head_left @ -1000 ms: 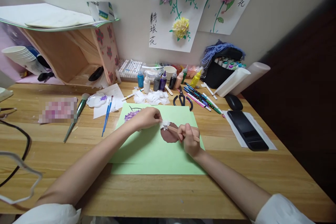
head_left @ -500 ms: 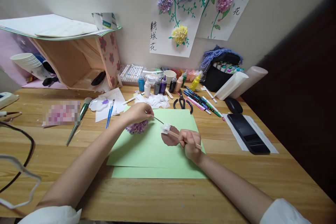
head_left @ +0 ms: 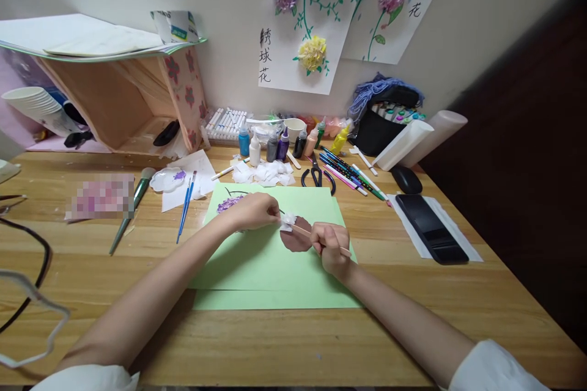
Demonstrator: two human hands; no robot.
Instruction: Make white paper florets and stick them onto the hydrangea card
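Note:
Light green paper (head_left: 275,269) lies on the table with a brownish round piece (head_left: 296,241) on it. White crumpled bits (head_left: 288,220) sit at the round piece's upper left edge. My right hand (head_left: 331,247) is closed around a thin wooden stick (head_left: 301,230), whose tip touches the white bits. My left hand (head_left: 262,211) has its fingertips pressed together just left of the white bits; what they pinch is too small to make out. Partly behind my left hand is a purple-and-white flower (head_left: 228,203), with a thin dark line beside it.
Paint bottles (head_left: 283,145), white paper scraps (head_left: 263,173), black scissors (head_left: 316,176) and pens (head_left: 351,174) lie behind the paper. Brushes (head_left: 186,208) are at the left. A phone (head_left: 431,229) and a mouse (head_left: 407,180) are at the right. Flower pictures (head_left: 302,24) hang on the wall.
My left hand has moved right, closer to the white bits, and more of the dark line by the purple flower shows. My right hand has hardly moved. The view has shifted slightly.

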